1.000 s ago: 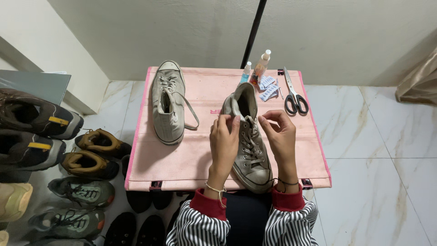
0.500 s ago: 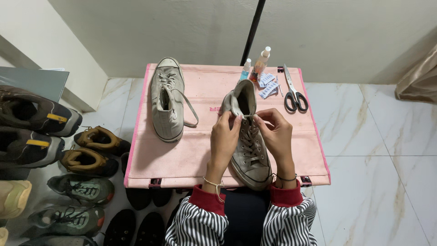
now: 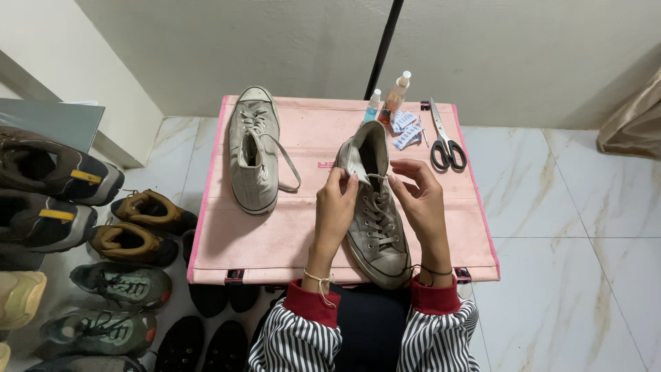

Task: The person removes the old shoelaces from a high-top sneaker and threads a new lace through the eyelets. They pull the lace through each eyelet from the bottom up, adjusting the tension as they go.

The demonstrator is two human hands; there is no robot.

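Note:
A worn grey high-top sneaker (image 3: 375,231) lies on the pink table (image 3: 303,227) with its toe toward me. My left hand (image 3: 335,210) pinches the lace at the upper left eyelets of this shoe. My right hand (image 3: 416,196) pinches the lace on the shoe's right side, fingers curled by the collar. The matching second sneaker (image 3: 253,148) rests to the left, its loose lace trailing off to the right.
Black-handled scissors (image 3: 444,141), two small bottles (image 3: 387,103) and small white packets (image 3: 405,129) sit at the table's far right. A black pole (image 3: 385,45) rises behind. Several shoes (image 3: 103,241) crowd the floor on the left. Marble tiles lie to the right.
Both hands have shifted slightly up the shoe toward its collar, still working the lace at the top eyelets. The shoe and the other objects have stayed put.

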